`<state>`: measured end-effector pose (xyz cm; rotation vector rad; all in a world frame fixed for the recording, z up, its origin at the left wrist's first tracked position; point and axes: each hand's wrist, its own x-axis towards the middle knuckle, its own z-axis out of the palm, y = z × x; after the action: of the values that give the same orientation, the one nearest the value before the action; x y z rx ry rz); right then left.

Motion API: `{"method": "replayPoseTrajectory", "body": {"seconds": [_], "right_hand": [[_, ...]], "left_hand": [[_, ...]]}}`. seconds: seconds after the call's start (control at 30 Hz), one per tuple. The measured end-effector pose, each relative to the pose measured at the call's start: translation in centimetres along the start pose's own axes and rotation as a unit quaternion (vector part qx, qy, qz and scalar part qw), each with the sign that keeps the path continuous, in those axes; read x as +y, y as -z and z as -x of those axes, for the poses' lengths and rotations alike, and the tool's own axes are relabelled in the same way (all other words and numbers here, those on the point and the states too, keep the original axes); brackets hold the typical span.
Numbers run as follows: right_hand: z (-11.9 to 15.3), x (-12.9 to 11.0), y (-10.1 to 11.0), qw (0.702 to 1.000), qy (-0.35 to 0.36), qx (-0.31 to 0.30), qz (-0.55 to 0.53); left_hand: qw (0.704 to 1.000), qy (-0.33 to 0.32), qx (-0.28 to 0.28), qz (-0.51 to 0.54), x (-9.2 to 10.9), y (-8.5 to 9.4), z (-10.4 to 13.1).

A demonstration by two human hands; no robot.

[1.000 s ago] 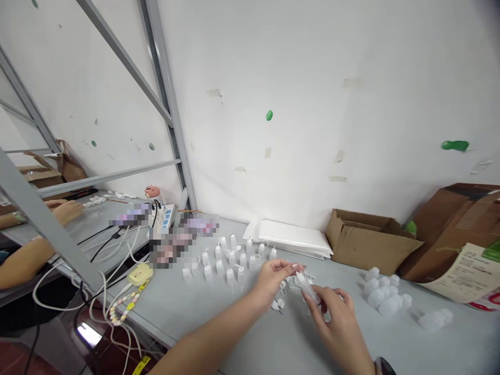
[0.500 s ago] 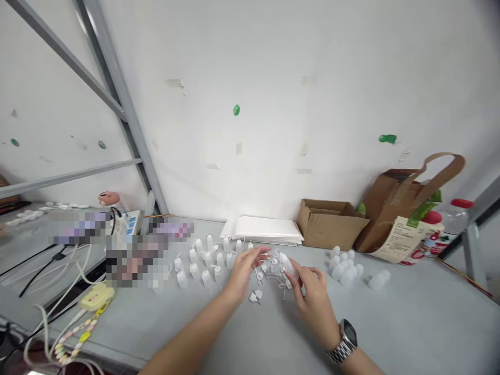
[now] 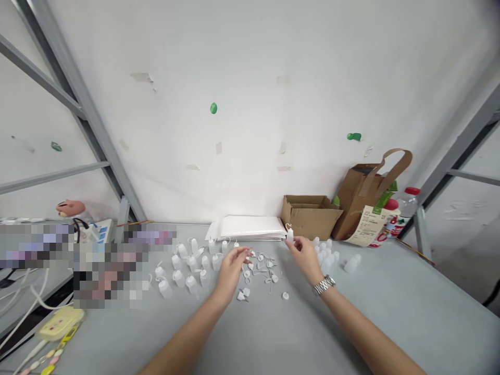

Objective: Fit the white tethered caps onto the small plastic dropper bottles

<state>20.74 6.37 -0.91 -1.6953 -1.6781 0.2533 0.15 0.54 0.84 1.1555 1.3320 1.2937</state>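
- One small bottle (image 3: 289,236) is pointing upward, long axis near vertical; fingertips of the right hand (image 3: 308,257) are gripping its lower end.
- The left hand (image 3: 232,269) is hovering beside loose caps (image 3: 275,278), fingers bending; whether they are gripping one, the view is not showing.
- The bottle is being held right of the left fingertips and slightly farther out.
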Motion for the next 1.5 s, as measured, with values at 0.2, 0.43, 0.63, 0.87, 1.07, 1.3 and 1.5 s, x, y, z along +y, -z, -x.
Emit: {"method": "replayPoseTrajectory", "body": {"seconds": [0.2, 0.43, 0.63, 0.87, 1.07, 1.3, 1.5], "right_hand": [[-0.5, -0.3, -2.0, 0.993, -0.017, -0.061, 0.096], [1.1, -0.9, -0.1, 0.985, -0.012, -0.07, 0.156], [3.7, 1.2, 4.6, 0.973, 0.013, 0.028, 0.228], [2.7, 3.5, 6.1, 0.945, 0.06, 0.037, 0.318], [2.2, 3.5, 5.7, 0.942, 0.057, 0.014, 0.329], [2.7, 2.3, 4.7, 0.972, 0.072, -0.008, 0.223], [3.5, 2.3, 2.7, 0.996, 0.03, -0.048, 0.07]], "left_hand": [[0.955, -0.14, -0.013, -0.262, -1.3, -0.5, 0.6], [0.867, -0.195, -0.073, -0.452, -2.0, -0.6, 0.9], [0.85, -0.167, -0.093, -0.49, -2.6, -0.8, 0.9], [0.864, -0.163, -0.085, -0.469, -3.0, -0.6, 0.2], [0.9, -0.158, -0.071, -0.401, -2.5, -0.5, 0.3], [0.947, -0.1, -0.062, -0.3, -2.0, -0.5, 0.3], [0.968, -0.093, -0.052, -0.227, -1.9, -0.4, 0.1]]}}
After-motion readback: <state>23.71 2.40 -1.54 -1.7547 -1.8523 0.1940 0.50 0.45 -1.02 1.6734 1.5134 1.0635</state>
